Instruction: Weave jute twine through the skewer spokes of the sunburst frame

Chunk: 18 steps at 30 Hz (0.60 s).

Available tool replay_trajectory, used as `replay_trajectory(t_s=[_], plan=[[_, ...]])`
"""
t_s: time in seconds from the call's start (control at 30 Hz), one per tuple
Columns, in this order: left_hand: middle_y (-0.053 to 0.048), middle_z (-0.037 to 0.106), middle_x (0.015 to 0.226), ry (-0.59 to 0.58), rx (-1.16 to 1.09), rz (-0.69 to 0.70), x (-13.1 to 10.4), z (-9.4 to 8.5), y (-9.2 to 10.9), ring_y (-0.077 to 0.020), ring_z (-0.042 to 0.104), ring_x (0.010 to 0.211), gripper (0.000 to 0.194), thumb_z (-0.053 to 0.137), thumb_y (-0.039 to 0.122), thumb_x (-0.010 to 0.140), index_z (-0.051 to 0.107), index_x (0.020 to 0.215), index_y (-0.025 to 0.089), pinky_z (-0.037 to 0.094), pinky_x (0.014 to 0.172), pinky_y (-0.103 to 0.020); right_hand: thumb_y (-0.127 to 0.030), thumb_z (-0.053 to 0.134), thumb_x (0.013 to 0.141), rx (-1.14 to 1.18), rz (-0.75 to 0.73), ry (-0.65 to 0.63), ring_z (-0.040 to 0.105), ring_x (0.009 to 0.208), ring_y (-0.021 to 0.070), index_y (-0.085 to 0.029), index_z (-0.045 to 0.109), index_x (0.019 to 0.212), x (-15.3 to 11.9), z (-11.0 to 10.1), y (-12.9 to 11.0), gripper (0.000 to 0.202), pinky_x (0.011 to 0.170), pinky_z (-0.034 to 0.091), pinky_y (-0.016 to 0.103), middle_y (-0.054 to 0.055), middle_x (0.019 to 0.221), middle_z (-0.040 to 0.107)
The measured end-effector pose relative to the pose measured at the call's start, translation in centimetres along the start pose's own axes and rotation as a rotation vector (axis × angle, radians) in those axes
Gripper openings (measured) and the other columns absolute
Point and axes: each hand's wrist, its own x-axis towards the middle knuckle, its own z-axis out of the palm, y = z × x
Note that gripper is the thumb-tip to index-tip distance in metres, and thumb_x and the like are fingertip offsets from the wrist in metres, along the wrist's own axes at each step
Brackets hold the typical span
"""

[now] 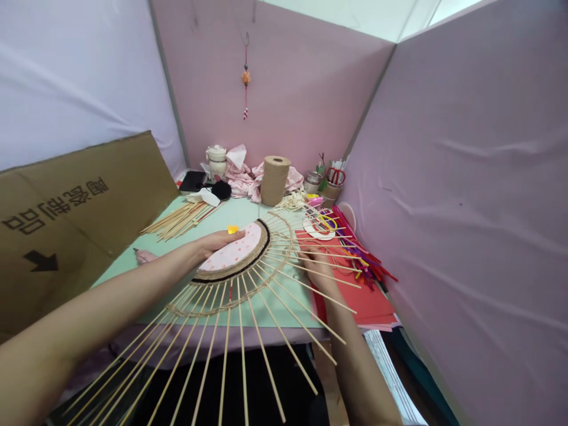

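Observation:
A fan-shaped frame of thin wooden sticks [243,355] spreads toward me over the table's front edge. Its half-round middle is pink dotted fabric [233,251], bordered by rows of twine and a black band [265,242]. Farther out, a loose ring of twine [208,311] runs through the sticks. My left hand [218,241] grips the fabric middle from the left, thumb on top. On the right, my right hand [316,265] is behind the sticks, fingers curled and pinched at loose twine [329,253]; the sticks partly cover them.
A cone of twine [275,182] stands at the back. Loose sticks [184,218] lie back left, beside a cardboard sheet [89,225]. Red paper [355,302] and colourful pipe cleaners [366,257] lie at right. Red-handled scissors [336,176] stand in a holder.

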Motion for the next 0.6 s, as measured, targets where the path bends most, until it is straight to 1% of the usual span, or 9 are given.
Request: replay_trajectory(t_s=[0.1,0.2,0.27,0.33,0.43,0.5,0.53,0.6], plan=[[-0.013,0.074,0.085,0.026,0.016,-0.005,-0.2,0.1,0.3,-0.0225,0.070,0.072,0.028,0.066,0.036,0.077,0.067,0.091,0.012,0.054,0.073,-0.031,-0.032,0.056,0.079,0.044,0.020,-0.012,0.060,0.064,0.0166,-0.019,0.063,0.080,-0.4,-1.1,0.3,0.015,0.059,0.048,0.029,0.004,0.076,0.067],[-0.013,0.074,0.084,0.034,0.037,0.014,-0.4,0.3,0.5,-0.0226,0.070,0.072,0.027,0.065,0.037,0.078,0.068,0.090,0.013,0.054,0.071,-0.031,-0.037,0.056,0.081,0.154,0.048,0.023,0.064,0.074,0.0200,-0.022,0.062,0.094,-0.5,-1.7,0.6,0.021,0.064,0.052,0.034,0.008,0.093,0.068],[-0.012,0.074,0.083,0.028,0.036,0.029,-0.5,0.3,0.6,-0.0215,0.069,0.070,0.026,0.064,0.036,0.079,0.068,0.089,0.013,0.054,0.071,-0.030,-0.039,0.059,0.080,0.249,0.060,0.016,0.066,0.082,0.0228,-0.026,0.063,0.099,-0.5,-1.8,0.4,0.023,0.067,0.054,0.038,0.010,0.105,0.067],[-0.012,0.074,0.083,0.018,0.024,0.047,-0.6,0.2,0.6,-0.0202,0.069,0.069,0.024,0.066,0.034,0.078,0.068,0.088,0.012,0.055,0.070,-0.029,-0.041,0.060,0.080,0.303,0.055,-0.039,0.066,0.090,0.0246,-0.031,0.065,0.103,-0.7,-1.8,-0.1,0.025,0.069,0.055,0.039,0.009,0.114,0.065],[-0.012,0.074,0.085,0.013,0.036,0.049,-0.8,-0.1,0.6,-0.0209,0.069,0.071,0.027,0.069,0.035,0.074,0.068,0.089,0.013,0.055,0.072,-0.030,-0.042,0.065,0.077,0.295,0.017,-0.140,0.063,0.104,0.0264,-0.035,0.064,0.110,-1.1,-1.5,-1.5,0.033,0.077,0.055,0.042,0.006,0.124,0.062],[-0.013,0.074,0.088,0.012,0.058,0.033,-0.8,-0.4,0.6,-0.0230,0.070,0.075,0.032,0.073,0.037,0.070,0.068,0.090,0.013,0.055,0.073,-0.031,-0.039,0.071,0.071,0.274,-0.010,-0.192,0.060,0.111,0.0269,-0.036,0.063,0.113,-1.4,-1.1,-2.3,0.042,0.082,0.054,0.043,0.006,0.125,0.061],[-0.014,0.074,0.089,0.011,0.065,0.034,-0.8,-0.6,0.6,-0.0238,0.070,0.076,0.035,0.075,0.037,0.067,0.068,0.091,0.013,0.055,0.074,-0.032,-0.037,0.074,0.069,0.272,-0.010,-0.221,0.060,0.110,0.0266,-0.035,0.063,0.113,-1.4,-0.9,-2.7,0.045,0.082,0.054,0.042,0.006,0.122,0.062],[-0.014,0.074,0.092,0.006,0.069,0.051,-0.7,-1.0,0.7,-0.0246,0.070,0.077,0.040,0.079,0.036,0.063,0.067,0.092,0.012,0.056,0.075,-0.034,-0.035,0.075,0.067,0.283,0.029,-0.293,0.065,0.096,0.0242,-0.034,0.065,0.110,-1.5,-0.6,-3.0,0.044,0.075,0.054,0.038,0.007,0.104,0.069]])
